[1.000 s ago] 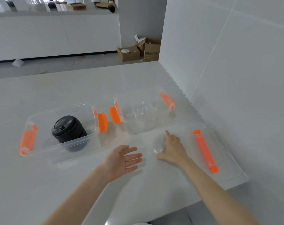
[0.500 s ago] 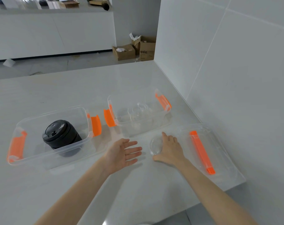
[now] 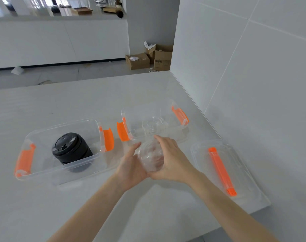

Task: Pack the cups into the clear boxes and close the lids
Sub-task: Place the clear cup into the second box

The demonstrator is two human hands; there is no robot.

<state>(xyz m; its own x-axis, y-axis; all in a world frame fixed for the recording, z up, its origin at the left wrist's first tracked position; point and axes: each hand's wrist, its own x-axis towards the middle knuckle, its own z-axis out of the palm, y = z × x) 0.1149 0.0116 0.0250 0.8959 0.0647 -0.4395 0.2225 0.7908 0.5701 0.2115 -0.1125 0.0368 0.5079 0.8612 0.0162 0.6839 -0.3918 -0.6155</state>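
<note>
A clear glass cup (image 3: 150, 157) lies on its side between my palms, lifted just in front of the right clear box (image 3: 168, 103). My left hand (image 3: 131, 167) cups it from the left, my right hand (image 3: 171, 159) wraps it from the right. Another clear cup (image 3: 153, 124) stands inside that right box. The left clear box (image 3: 43, 131) holds a black lidded cup (image 3: 71, 148). Both boxes have orange latches and stand without lids. A clear lid (image 3: 244, 172) with an orange handle lies flat at the right.
The boxes rest on a white counter (image 3: 78, 206) whose front edge runs close to my arms. A white tiled wall (image 3: 253, 75) rises along the right side. Cardboard boxes (image 3: 148, 58) sit on the floor far behind.
My right hand picked the clear cup up off the counter and my left hand closed in on it. Both hands now hold it nearer the right box.
</note>
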